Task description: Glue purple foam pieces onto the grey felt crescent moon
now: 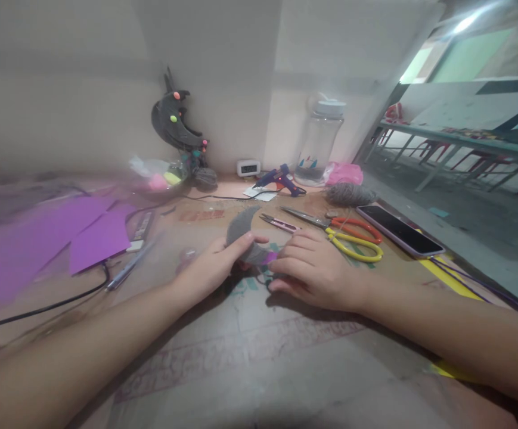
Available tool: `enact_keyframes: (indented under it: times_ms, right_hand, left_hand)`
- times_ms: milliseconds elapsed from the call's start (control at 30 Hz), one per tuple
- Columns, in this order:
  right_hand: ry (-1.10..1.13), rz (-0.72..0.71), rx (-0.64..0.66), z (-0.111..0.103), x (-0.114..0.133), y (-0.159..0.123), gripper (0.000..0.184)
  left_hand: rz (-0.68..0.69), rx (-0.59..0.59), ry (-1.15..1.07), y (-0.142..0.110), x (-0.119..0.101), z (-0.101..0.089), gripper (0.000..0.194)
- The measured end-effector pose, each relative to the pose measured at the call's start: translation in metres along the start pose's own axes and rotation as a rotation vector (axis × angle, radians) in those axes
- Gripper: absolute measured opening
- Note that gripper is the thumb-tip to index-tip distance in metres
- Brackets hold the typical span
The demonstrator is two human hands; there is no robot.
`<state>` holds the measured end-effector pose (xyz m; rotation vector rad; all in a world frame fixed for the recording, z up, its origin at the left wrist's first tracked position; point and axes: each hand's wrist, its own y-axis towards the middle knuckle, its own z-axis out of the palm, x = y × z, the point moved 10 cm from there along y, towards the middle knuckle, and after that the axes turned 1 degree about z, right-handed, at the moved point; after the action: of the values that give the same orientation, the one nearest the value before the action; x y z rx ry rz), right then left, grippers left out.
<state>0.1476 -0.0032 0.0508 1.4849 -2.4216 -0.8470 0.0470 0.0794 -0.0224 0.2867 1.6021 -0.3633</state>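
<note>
Where visible, left hand (220,261) tight around grey crescent (239,223), right hand (311,269) of unclear grip.

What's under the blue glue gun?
A small white sheet shows under the front end of the glue gun. Whatever the gun's body covers is hidden, so I can't tell what's there.
</note>
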Motion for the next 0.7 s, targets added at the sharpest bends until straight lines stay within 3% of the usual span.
enact_keyframes:
  times_ms: [133,233,400,567,700]
  right_hand:
    - [0.042,-0.021,0.015,-0.009,0.004,0.004,0.027]
    - [0.028,0.124,-0.012,-0.019,-0.023,0.006,0.02]
    - [0.019,0.531,-0.055,-0.022,-0.116,-0.004,0.019]
    - [-0.037,0.877,0.151,0.016,-0.216,-0.02,0.048]
    - [0.029,1.001,0.196,0.042,-0.264,-0.017,0.058]
  left_hand:
    - [0.025,-0.071,0.027,0.003,0.0,-0.01,0.055]
    - [0.016,-0.084,-0.073,0.005,0.003,-0.011,0.055]
    - [0.109,-0.1,-0.116,0.011,-0.003,-0.012,0.036]
    - [0.096,-0.141,-0.025,0.013,-0.003,-0.017,0.033]
    - [0.091,-0.149,0.005,0.01,-0.006,-0.016,0.035]
